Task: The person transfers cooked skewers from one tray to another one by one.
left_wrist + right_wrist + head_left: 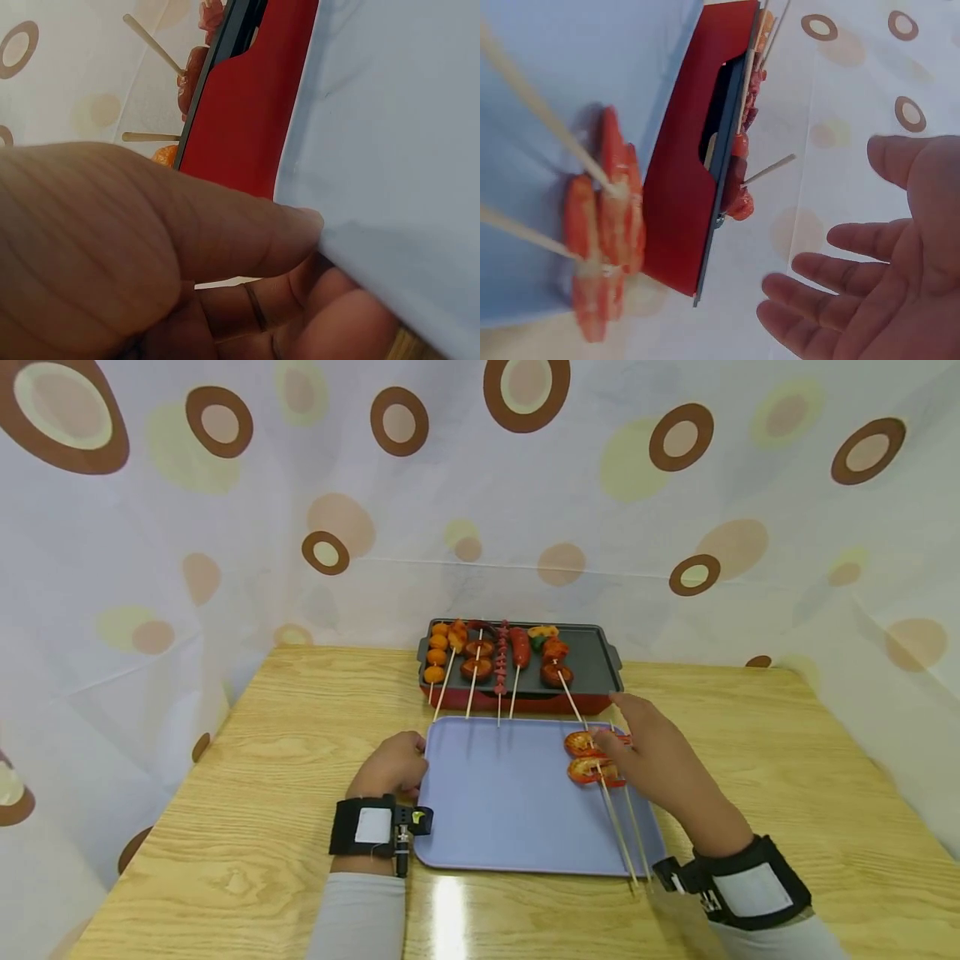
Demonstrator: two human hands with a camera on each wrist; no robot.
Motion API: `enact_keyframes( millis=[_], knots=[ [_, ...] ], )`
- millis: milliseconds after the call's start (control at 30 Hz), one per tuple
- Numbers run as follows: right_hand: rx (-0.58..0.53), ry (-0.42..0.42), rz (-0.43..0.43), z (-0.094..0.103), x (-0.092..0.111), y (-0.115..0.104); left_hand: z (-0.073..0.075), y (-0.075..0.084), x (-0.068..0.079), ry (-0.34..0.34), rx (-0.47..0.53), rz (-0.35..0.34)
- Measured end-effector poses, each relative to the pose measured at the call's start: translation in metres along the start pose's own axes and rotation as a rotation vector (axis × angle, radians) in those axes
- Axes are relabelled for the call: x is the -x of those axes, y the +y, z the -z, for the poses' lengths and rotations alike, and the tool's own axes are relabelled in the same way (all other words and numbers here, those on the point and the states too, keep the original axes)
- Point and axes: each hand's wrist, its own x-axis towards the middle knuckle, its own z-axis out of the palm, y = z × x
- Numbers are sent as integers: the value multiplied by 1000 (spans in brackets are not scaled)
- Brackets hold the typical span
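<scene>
A pale blue tray [495, 802] lies on the table. My left hand [392, 767] grips its left rim; in the left wrist view the thumb [262, 225] is on top and the curled fingers are beneath. Two shrimp skewers [588, 770] rest along the tray's right side, their sticks pointing toward me. Over that side hovers my right hand [660, 764], partly covering the shrimp in the head view. In the right wrist view its fingers [817, 300] are spread and hold nothing, apart from the shrimp skewers [615, 202].
Just behind the tray stands a red and black grill [588, 652]. Several skewers lie on it, among them orange balls [437, 657], a sausage [519, 647] and mushrooms [477, 668]. The wooden table [247, 760] ends at a patterned cloth [480, 485] behind and at both sides.
</scene>
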Motion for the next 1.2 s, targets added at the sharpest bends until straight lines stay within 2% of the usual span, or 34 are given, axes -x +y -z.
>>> enact_keyframes(
  millis=[200, 333, 500, 767, 1000, 1200],
  knots=[
    [-61, 10, -71, 2, -35, -4, 1, 0, 0, -1, 2, -14],
    [-67, 37, -121, -10, -54, -1, 1, 1, 0, -1, 3, -27],
    [-77, 52, -174, -26, -69, 1, -1, 1, 0, -9, 14, -3],
    [-156, 2, -224, -33, -77, 0, 2, 0, 3, 1, 9, 1],
    [-318, -93, -274, -39, -78, 5, 1, -2, 2, -1, 17, 11],
    [-354, -122, -277, -37, -78, 7, -1, 0, 2, 4, 14, -7]
  ],
)
